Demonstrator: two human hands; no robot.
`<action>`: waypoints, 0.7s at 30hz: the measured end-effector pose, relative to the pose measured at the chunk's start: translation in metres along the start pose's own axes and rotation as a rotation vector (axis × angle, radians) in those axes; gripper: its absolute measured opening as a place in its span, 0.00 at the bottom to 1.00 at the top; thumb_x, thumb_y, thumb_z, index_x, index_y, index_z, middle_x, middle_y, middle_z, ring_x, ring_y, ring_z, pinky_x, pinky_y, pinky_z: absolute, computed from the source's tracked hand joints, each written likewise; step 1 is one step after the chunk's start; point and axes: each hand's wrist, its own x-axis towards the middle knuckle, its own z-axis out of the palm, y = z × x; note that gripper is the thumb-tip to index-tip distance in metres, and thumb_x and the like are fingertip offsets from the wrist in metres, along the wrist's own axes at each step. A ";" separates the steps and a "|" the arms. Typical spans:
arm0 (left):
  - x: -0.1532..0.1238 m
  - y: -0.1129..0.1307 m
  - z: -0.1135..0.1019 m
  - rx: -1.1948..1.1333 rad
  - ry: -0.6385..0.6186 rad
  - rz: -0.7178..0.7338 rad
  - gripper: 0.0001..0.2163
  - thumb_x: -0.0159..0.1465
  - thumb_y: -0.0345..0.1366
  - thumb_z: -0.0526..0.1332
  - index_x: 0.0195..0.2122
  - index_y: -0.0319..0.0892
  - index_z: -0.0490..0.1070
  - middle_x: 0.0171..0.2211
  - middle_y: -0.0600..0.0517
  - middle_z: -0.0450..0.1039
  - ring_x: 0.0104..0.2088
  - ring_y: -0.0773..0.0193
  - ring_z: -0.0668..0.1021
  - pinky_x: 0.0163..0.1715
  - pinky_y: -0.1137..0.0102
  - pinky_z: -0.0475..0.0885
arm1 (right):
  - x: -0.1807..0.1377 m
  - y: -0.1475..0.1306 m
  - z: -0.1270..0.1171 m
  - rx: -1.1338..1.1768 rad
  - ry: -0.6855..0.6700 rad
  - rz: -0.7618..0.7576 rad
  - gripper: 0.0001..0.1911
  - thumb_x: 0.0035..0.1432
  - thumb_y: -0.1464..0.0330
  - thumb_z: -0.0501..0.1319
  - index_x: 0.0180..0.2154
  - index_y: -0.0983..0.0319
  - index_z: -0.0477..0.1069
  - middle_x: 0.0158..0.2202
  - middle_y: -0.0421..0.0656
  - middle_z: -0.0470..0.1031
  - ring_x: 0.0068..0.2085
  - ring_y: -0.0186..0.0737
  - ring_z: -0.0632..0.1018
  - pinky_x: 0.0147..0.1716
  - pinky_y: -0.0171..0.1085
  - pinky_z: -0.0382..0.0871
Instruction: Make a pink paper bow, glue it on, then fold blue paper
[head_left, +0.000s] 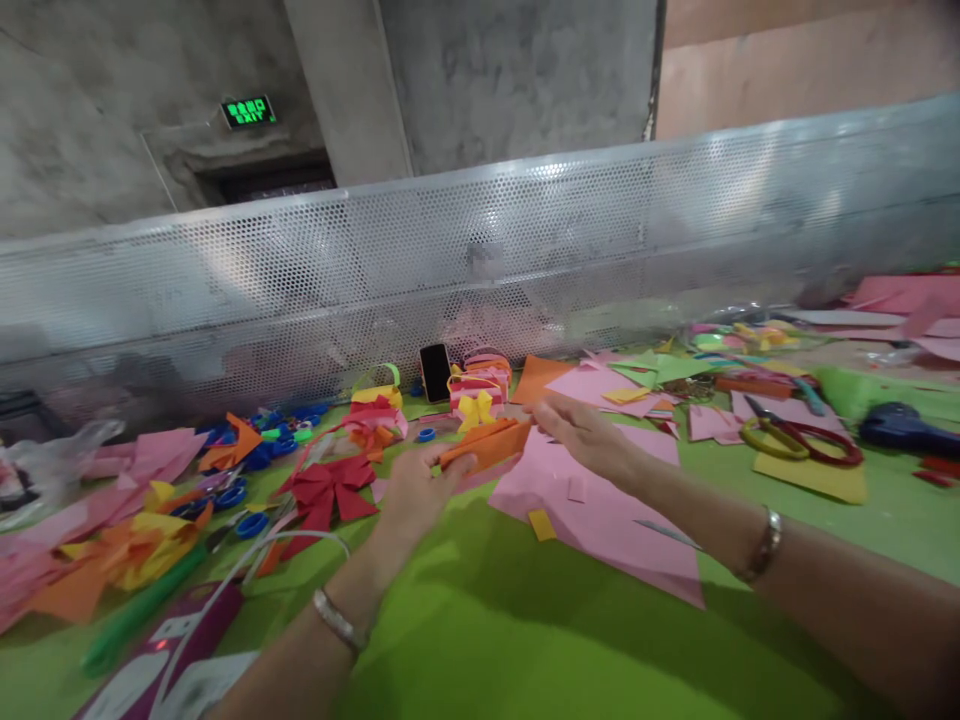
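A folded piece of orange paper (491, 445) is stretched between my hands, above the green tabletop (465, 620). My left hand (409, 500) pinches its left end between thumb and fingers. At its right end, the fingertips of my right hand (589, 440) close on the edge, partly hiding that corner. Below my right hand lies a large pink sheet (622, 535) with a small yellow scrap (541, 525) on it. Just behind the orange paper stand small paper baskets, one with a yellow bow (476, 408). A red paper bow (334, 490) rests left of my left hand.
Scissors with yellow and red handles (799, 442) lie at right, near a dark blue tool (907, 432). A phone (434, 373) leans upright at the back, before a perforated metal panel (420, 250). At left are a purple power strip (187, 640), its white cable and heaped paper scraps.
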 end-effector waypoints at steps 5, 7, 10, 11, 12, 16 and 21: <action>-0.002 -0.001 0.006 -0.138 -0.070 -0.124 0.12 0.53 0.43 0.61 0.28 0.38 0.76 0.21 0.54 0.75 0.21 0.66 0.74 0.21 0.74 0.65 | -0.003 -0.002 0.004 -0.098 -0.001 -0.196 0.03 0.46 0.68 0.63 0.26 0.61 0.74 0.31 0.41 0.75 0.34 0.38 0.72 0.32 0.34 0.64; -0.005 0.002 0.009 -0.211 -0.090 -0.157 0.13 0.53 0.43 0.62 0.33 0.39 0.76 0.27 0.53 0.77 0.25 0.65 0.76 0.24 0.74 0.68 | -0.005 0.000 0.005 -0.119 0.008 -0.207 0.07 0.47 0.68 0.62 0.20 0.62 0.72 0.22 0.39 0.71 0.27 0.36 0.70 0.27 0.34 0.61; -0.011 0.007 0.014 -0.439 -0.088 -0.228 0.15 0.54 0.46 0.62 0.38 0.42 0.76 0.33 0.51 0.79 0.32 0.63 0.78 0.30 0.72 0.71 | -0.007 0.005 0.007 -0.109 -0.009 -0.193 0.08 0.46 0.67 0.62 0.20 0.62 0.74 0.20 0.38 0.70 0.25 0.35 0.69 0.24 0.34 0.59; -0.012 0.009 0.015 -0.533 -0.073 -0.262 0.15 0.53 0.46 0.63 0.37 0.43 0.76 0.34 0.51 0.79 0.33 0.62 0.78 0.32 0.71 0.71 | -0.007 0.006 0.008 -0.094 -0.020 -0.182 0.07 0.46 0.67 0.62 0.21 0.62 0.76 0.21 0.39 0.72 0.25 0.36 0.70 0.24 0.34 0.60; -0.013 0.010 0.016 -0.625 -0.054 -0.300 0.14 0.52 0.45 0.64 0.36 0.43 0.77 0.34 0.50 0.79 0.34 0.62 0.79 0.33 0.71 0.72 | -0.008 0.008 0.009 -0.075 -0.029 -0.168 0.08 0.46 0.66 0.62 0.23 0.62 0.77 0.23 0.39 0.74 0.26 0.36 0.71 0.25 0.34 0.61; -0.012 0.011 0.017 -0.880 0.000 -0.464 0.13 0.46 0.40 0.70 0.32 0.40 0.78 0.30 0.48 0.80 0.32 0.60 0.80 0.34 0.68 0.73 | -0.010 0.013 0.014 0.014 -0.050 -0.101 0.12 0.47 0.61 0.61 0.26 0.62 0.79 0.26 0.41 0.77 0.28 0.38 0.73 0.27 0.35 0.64; -0.009 0.008 0.015 -0.808 -0.051 -0.425 0.14 0.47 0.39 0.70 0.35 0.40 0.78 0.31 0.49 0.80 0.32 0.61 0.80 0.34 0.70 0.73 | -0.010 0.015 0.017 0.092 -0.041 -0.037 0.13 0.47 0.61 0.61 0.21 0.63 0.74 0.19 0.38 0.70 0.23 0.33 0.67 0.23 0.33 0.60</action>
